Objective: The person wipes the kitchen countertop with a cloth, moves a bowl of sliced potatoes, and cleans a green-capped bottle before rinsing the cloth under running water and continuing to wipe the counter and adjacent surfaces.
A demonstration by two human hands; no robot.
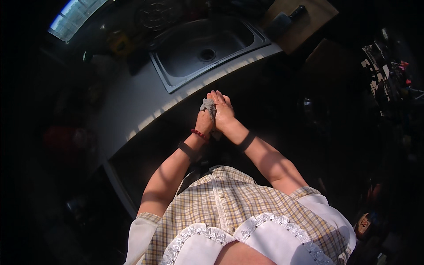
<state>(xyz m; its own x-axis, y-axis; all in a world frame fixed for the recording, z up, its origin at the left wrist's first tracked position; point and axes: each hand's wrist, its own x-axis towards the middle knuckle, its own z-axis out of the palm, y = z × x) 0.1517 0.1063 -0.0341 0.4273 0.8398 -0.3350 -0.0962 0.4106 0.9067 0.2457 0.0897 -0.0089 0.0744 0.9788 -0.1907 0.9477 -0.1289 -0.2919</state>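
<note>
My left hand [204, 122], with a red beaded bracelet at its wrist, is closed on a crumpled grey cloth [208, 105]. The cloth lies against the palm side of my right hand [225, 111], whose fingers point up and away from me and look wet. Both hands meet in front of my body, just short of the counter's front edge. Dark bands circle both forearms. A little of the cloth hangs below, between the wrists.
Beyond the hands, a stainless steel sink [185, 74] is set in a pale counter [132, 109]. A cleaver [281, 21] lies on a wooden cutting board [314, 26] at the sink's right. A yellow object [118, 41] stands in shadow behind left.
</note>
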